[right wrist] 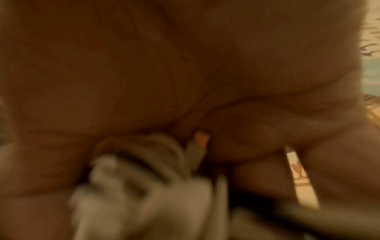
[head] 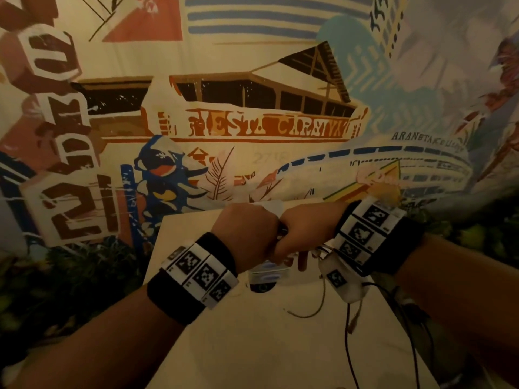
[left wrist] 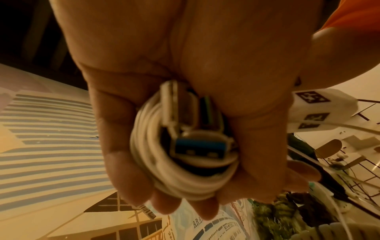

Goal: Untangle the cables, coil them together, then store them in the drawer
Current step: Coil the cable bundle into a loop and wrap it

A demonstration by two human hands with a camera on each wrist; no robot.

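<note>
- The left hand (head: 245,234) is curling into a fist above the far part of the pale table (head: 252,341), with its knuckles touching the right hand (head: 303,234).
- In the left wrist view, the fingers (left wrist: 164,203) and the thumb (left wrist: 257,146) of the left hand are closing tightly around a coil of white cable (left wrist: 156,162).
- A plug with a blue tongue (left wrist: 198,148) is sitting in the middle of this coil, facing the camera.
- The right hand is also curling closed, just right of the left hand. The right wrist view is very blurred, but grey-white cable loops (right wrist: 144,170) are lying against the palm, so this hand seems to be holding cable too.
- Thin loose cables (head: 348,332) are hanging down from under the right hand and are lying on the near right part of the table.
- Both wrists are wearing black bands with white marker blocks (head: 202,273).
- A painted wall (head: 252,108) with buildings and letters is standing behind the table.
</note>
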